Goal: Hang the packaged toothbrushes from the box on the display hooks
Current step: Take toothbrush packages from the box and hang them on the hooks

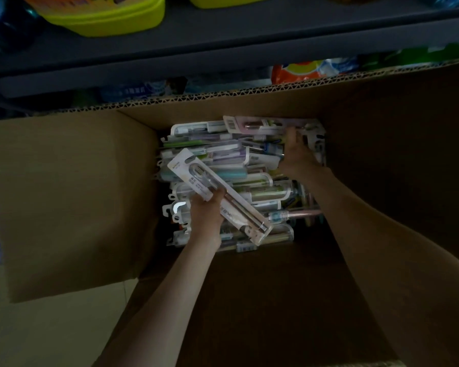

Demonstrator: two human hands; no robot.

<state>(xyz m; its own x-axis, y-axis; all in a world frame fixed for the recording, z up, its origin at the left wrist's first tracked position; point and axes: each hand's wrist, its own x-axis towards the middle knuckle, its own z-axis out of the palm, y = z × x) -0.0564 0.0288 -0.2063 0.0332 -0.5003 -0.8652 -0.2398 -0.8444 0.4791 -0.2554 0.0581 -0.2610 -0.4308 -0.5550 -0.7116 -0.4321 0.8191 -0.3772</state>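
Toothbrush pack [194, 174] in left hand [206, 215], box [382, 154] walls near

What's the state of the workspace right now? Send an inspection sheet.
Surface: pale floor under an open cardboard box.
Job's things: packaged toothbrushes piled in the box; one white pack lifted at a slant; display hooks not in view.
Clutter: nothing seen.
Grips: left hand holds the white pack; right hand is on the far side of the pile, hold unclear.
Cables: nothing seen.
Surroundings: dark shelf carrying yellow-green tubs; orange packet behind the box.
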